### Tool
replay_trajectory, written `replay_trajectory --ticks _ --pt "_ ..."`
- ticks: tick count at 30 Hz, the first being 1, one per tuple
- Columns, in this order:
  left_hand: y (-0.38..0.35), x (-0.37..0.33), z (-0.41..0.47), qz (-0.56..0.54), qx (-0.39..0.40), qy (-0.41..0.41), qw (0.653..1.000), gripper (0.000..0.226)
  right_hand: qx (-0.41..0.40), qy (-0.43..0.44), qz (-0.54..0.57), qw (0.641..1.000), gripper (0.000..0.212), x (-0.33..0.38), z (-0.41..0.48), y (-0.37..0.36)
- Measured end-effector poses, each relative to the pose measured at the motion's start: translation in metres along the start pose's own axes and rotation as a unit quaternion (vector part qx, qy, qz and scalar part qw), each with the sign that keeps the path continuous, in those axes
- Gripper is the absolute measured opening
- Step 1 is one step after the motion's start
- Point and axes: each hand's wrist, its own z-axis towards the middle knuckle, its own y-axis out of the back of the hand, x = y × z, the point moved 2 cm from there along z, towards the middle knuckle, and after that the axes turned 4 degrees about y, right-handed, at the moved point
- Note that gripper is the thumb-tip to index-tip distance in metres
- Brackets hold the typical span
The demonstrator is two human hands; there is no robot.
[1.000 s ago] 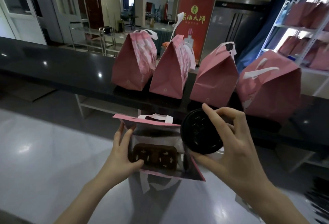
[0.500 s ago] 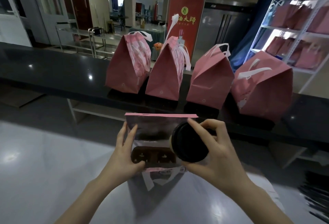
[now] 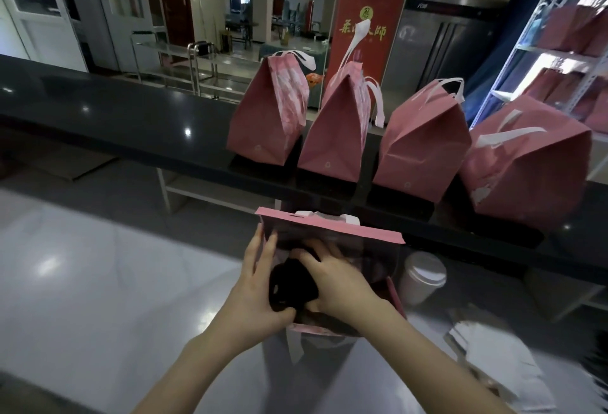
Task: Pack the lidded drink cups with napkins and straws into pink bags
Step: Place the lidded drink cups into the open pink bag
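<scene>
On grey surface [image 3: 98, 282], left hand [image 3: 260, 285] pinches bag [image 3: 329, 236] open (steadying it) while right hand [image 3: 339, 282] lowers gripped cup [image 3: 291, 285].

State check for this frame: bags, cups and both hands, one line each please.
Open pink bag: upright, mouth open.
Black-lidded cup: inside that bag's mouth.
White-lidded cup: upright, beside bag.
Four pink bags: closed, on counter.
Left hand: holding bag.
Right hand: gripping black-lidded cup.
</scene>
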Motion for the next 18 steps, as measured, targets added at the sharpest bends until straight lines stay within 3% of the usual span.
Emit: replay_trajectory --ticks 8,18 --pt "0.006 0.001 -0.001 0.031 0.021 0.0 0.999 0.129 -0.002 0.029 -0.001 1.0 0.074 0.006 0.009 -0.018" --pt "0.021 0.008 0.008 0.0 0.07 0.005 0.998 0.136 0.038 0.028 0.026 0.999 0.074 0.01 0.01 -0.024"
